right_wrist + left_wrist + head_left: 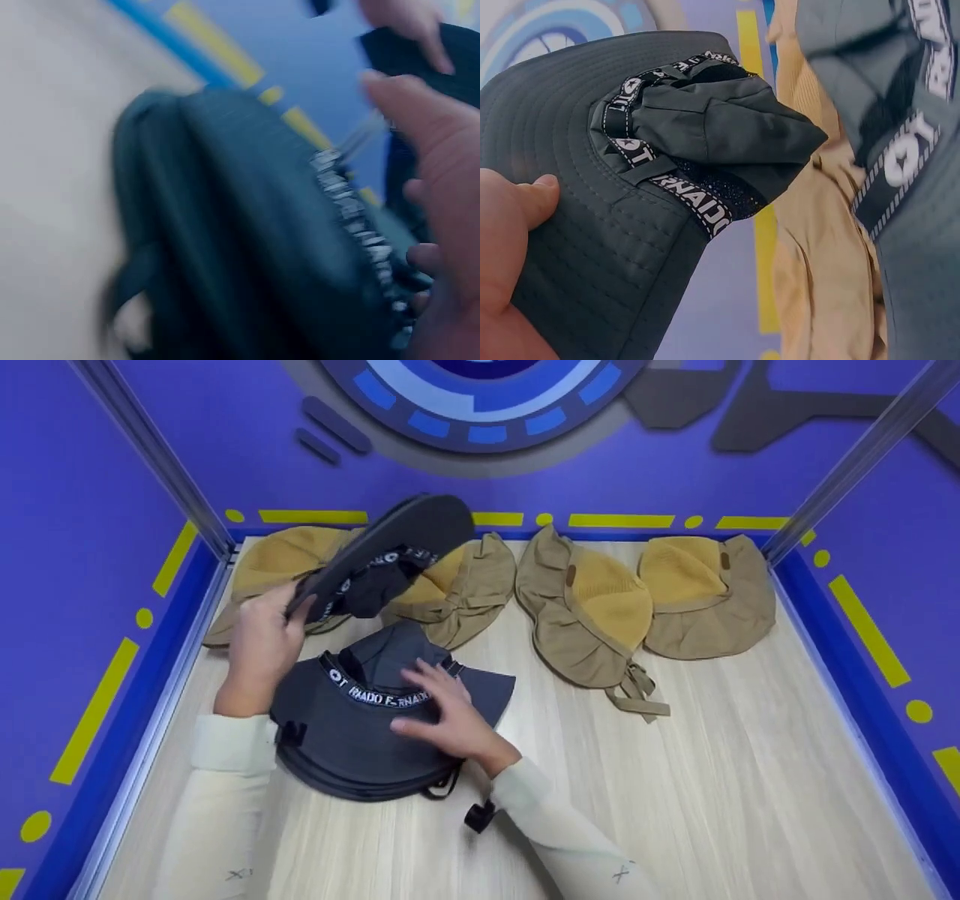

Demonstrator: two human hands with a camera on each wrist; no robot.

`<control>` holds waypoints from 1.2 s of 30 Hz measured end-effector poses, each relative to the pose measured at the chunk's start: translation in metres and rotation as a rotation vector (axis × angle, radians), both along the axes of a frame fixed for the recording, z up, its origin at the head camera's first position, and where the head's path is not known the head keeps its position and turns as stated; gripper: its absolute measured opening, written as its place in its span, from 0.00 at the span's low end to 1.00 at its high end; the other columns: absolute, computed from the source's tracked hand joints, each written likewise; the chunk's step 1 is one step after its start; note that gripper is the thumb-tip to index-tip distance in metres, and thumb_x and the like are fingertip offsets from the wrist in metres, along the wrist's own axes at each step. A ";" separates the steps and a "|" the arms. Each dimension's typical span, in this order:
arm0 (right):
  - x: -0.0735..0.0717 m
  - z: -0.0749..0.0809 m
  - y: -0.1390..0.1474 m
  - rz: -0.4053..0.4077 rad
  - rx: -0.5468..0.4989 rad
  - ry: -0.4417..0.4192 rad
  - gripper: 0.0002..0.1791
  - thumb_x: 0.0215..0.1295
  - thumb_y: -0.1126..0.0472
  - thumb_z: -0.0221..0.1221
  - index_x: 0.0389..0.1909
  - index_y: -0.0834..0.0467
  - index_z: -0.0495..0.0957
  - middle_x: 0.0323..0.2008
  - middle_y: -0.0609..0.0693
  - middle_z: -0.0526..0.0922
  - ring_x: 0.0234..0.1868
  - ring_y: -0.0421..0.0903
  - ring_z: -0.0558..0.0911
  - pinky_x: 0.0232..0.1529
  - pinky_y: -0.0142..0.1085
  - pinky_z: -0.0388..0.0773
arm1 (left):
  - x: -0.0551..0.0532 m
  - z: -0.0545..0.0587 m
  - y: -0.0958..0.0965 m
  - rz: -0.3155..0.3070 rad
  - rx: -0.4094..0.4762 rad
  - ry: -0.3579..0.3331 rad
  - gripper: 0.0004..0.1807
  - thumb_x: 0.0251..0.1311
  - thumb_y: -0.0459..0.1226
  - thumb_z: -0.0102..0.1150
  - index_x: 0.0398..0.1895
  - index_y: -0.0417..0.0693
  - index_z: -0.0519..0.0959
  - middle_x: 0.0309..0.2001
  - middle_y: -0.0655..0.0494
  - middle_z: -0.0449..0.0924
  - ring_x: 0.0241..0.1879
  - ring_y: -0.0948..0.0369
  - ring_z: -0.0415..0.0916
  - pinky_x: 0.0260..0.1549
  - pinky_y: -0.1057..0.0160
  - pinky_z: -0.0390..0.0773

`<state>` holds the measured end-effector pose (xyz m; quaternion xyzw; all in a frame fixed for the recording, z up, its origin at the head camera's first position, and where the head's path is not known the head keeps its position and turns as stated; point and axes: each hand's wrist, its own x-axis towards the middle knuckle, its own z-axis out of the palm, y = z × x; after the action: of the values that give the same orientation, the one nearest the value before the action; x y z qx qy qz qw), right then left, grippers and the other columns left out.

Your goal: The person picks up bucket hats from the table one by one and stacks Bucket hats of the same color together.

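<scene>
My left hand [262, 643] grips the brim of a dark grey sun hat [444, 519], holding it tilted up. In the left wrist view my thumb lies flat on the stitched brim [562, 112], and the crown hangs inside out behind a lettered black-and-white sweatband [697, 196]. Below it, more dark hats [352, 746] lie stacked on the table, brims overlapping, crown opening upward. Over the right side of this stack is my right hand [454, 724], its fingers spread and nothing gripped. The right wrist view shows the layered brims [225, 217] blurred.
Along the back wall lie several tan hats with mustard crowns: two at left [289, 551] [484, 577], partly hidden behind the raised hat, and two at right [611, 600] [694, 622]. One has a tie strap [641, 705]. Blue-purple panels [75, 547] enclose the table [675, 795].
</scene>
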<state>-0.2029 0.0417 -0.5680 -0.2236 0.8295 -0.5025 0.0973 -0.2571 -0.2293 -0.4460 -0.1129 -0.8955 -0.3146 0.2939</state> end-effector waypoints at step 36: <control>-0.014 0.075 0.129 -0.328 -1.308 -0.528 0.21 0.79 0.66 0.45 0.69 0.60 0.61 0.57 0.55 0.81 0.53 0.49 0.86 0.56 0.39 0.84 | 0.055 -0.042 0.070 -0.154 0.901 -0.148 0.34 0.69 0.27 0.47 0.79 0.43 0.55 0.78 0.46 0.57 0.77 0.56 0.57 0.76 0.59 0.60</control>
<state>-0.2167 0.1704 -0.4926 0.0200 0.3307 -0.9413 0.0640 -0.2020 -0.1590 -0.4878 -0.0174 -0.6772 -0.7005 0.2245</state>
